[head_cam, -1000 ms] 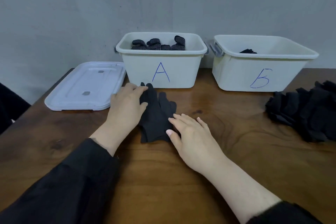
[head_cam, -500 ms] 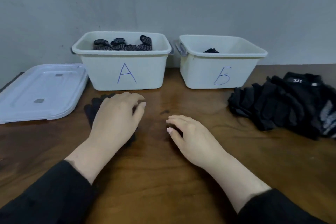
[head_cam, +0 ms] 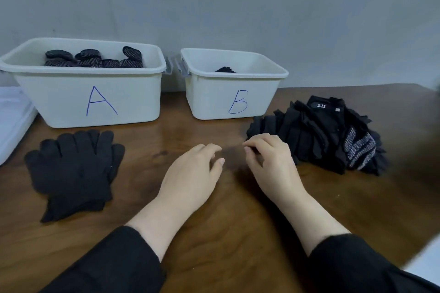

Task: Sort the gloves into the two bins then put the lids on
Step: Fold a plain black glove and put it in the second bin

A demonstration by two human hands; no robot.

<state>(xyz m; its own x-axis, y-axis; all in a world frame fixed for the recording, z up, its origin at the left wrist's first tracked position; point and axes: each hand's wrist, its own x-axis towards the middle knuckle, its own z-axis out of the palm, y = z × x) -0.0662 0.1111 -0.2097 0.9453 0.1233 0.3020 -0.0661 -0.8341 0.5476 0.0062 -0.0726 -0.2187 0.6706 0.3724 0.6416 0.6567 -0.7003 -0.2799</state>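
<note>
Two white bins stand at the back of the wooden table. Bin A [head_cam: 133,100] on the left holds several dotted black gloves [head_cam: 95,59]. Bin B [head_cam: 207,100] to its right shows one dark glove [head_cam: 225,69] inside. A pair of plain black gloves [head_cam: 73,171] lies flat in front of bin A. A pile of black gloves [head_cam: 319,135] sits right of bin B. My left hand [head_cam: 192,176] hovers over the table centre, loosely curled and empty. My right hand [head_cam: 271,164] is beside it, fingers curled, holding nothing, close to the pile's left edge.
A white lid [head_cam: 12,121] lies flat at the far left edge. A grey wall rises right behind the bins. Grey latches [head_cam: 175,66] sit between the two bins. Something white [head_cam: 426,264] shows blurred at the lower right corner.
My left hand came off the plain black gloves and moved right to the table centre. My right hand shifted toward the pile. The camera panned right.
</note>
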